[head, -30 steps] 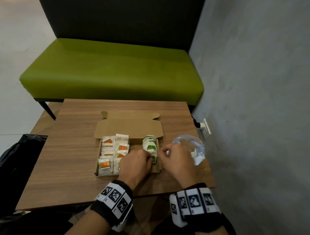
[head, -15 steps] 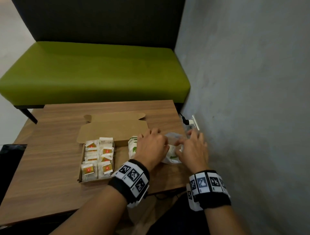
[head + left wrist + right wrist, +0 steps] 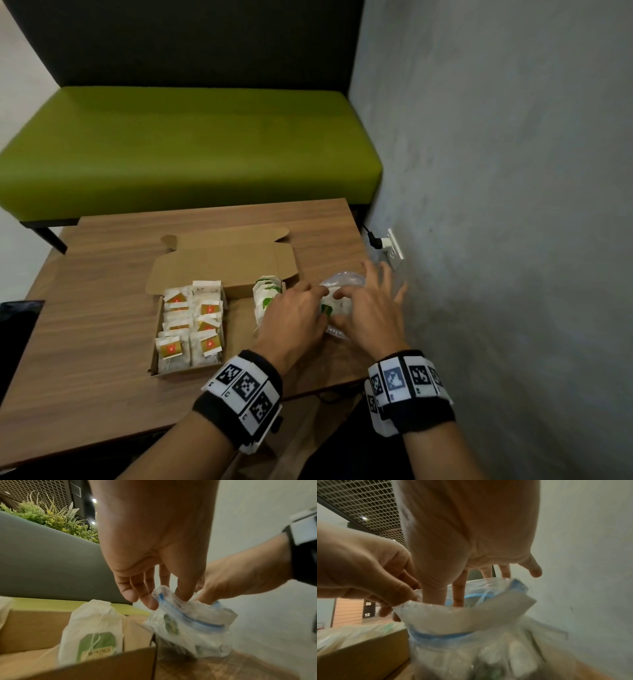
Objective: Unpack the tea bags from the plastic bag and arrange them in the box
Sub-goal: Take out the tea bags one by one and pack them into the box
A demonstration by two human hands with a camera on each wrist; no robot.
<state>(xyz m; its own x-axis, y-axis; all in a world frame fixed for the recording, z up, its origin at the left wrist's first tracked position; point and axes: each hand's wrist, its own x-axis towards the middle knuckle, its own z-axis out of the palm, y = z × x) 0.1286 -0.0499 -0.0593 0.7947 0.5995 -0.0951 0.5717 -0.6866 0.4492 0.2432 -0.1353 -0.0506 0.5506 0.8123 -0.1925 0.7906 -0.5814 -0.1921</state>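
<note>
An open cardboard box (image 3: 156, 342) lies on the wooden table, with red-tagged tea bags (image 3: 190, 325) filling its left part and green-tagged tea bags (image 3: 265, 298) standing at its right end. Just right of the box stands the clear plastic bag (image 3: 342, 279), with green-tagged tea bags showing through its wall (image 3: 171, 626). My left hand (image 3: 168, 600) pinches the bag's rim between thumb and fingers. My right hand (image 3: 447, 599) dips its thumb and forefinger into the bag's mouth (image 3: 471, 615), the other fingers spread. Their tips are hidden behind the rim.
The box's lid flap (image 3: 222, 263) lies open towards the green bench (image 3: 188, 147). A grey wall (image 3: 496, 205) runs close along the table's right edge, with a socket and plug (image 3: 390, 245) just beyond the bag. Bare table (image 3: 85, 325) lies left of the box.
Both hands have moved from the box's right end over to the plastic bag. The left now pinches its rim and the right has gone into its mouth. The view has swung right.
</note>
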